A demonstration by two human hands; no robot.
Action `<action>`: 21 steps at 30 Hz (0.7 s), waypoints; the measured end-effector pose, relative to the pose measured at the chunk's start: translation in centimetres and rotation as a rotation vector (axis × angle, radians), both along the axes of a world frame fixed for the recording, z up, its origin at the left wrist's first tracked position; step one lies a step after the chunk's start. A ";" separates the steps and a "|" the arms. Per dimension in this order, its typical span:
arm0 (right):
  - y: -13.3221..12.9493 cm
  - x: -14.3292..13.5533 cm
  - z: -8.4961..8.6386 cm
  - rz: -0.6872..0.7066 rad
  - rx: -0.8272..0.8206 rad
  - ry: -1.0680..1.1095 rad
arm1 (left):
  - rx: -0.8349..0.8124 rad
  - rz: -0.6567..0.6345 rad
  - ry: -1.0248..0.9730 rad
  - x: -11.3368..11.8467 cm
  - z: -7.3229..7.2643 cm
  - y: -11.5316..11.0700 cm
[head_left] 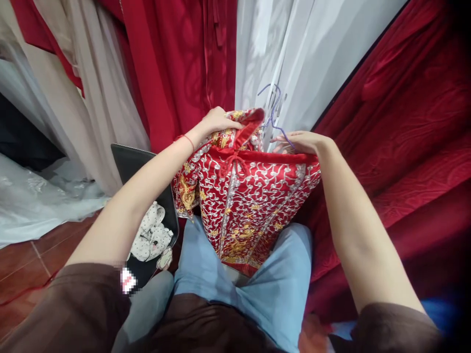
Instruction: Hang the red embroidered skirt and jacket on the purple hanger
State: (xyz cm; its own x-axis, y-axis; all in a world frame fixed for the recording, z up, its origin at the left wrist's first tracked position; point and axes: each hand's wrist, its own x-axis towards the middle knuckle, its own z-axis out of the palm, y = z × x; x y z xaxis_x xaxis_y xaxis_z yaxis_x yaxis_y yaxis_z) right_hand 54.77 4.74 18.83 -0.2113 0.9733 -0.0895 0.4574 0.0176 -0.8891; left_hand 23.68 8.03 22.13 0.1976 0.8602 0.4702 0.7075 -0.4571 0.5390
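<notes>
A red skirt (253,196) with silver and gold embroidery hangs upright before my knees, its waistband tied with a red cord. Behind its left side is a matching embroidered jacket (187,189). My left hand (221,122) is closed on the jacket near its collar, thumb on top. My right hand (300,140) reaches behind the skirt's waistband, beside the arm of a purple hanger (274,115). Its fingers are partly hidden, so its grip is unclear. The hanger's hook points up, free of any rail.
Red garments (408,113) hang close on the right, and red (184,63) and beige gowns (110,88) on the left. White cloth (272,39) is straight ahead. A black chair (127,162) bearing a spotted white plush item (150,235) stands by my left leg.
</notes>
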 end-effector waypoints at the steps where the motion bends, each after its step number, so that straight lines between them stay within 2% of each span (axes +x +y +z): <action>1: 0.0 -0.1 -0.1 -0.001 -0.004 0.015 | -0.031 -0.032 0.000 1.0 0.1 0.0; 6: 0.7 -1.0 -0.6 -0.103 -0.006 -0.048 | -0.097 -0.198 -0.269 4.7 0.4 0.5; 9: 1.2 -1.7 -0.8 -0.113 0.030 -0.090 | -0.090 -0.193 -0.248 5.1 0.4 1.2; 12: 1.7 -1.9 -1.3 -0.174 0.146 -0.119 | -0.016 -0.043 0.009 3.6 -0.2 1.7; 15: 2.6 -1.7 -2.0 -0.274 0.230 -0.195 | 0.068 0.228 0.280 1.4 -1.7 1.9; 18: 3.5 -1.6 -2.5 -0.352 0.334 -0.297 | 0.074 0.415 0.348 0.0 -3.6 2.4; 21: 3.4 -2.0 -2.6 -0.376 0.450 -0.314 | -0.021 0.512 0.316 -0.3 -4.7 3.6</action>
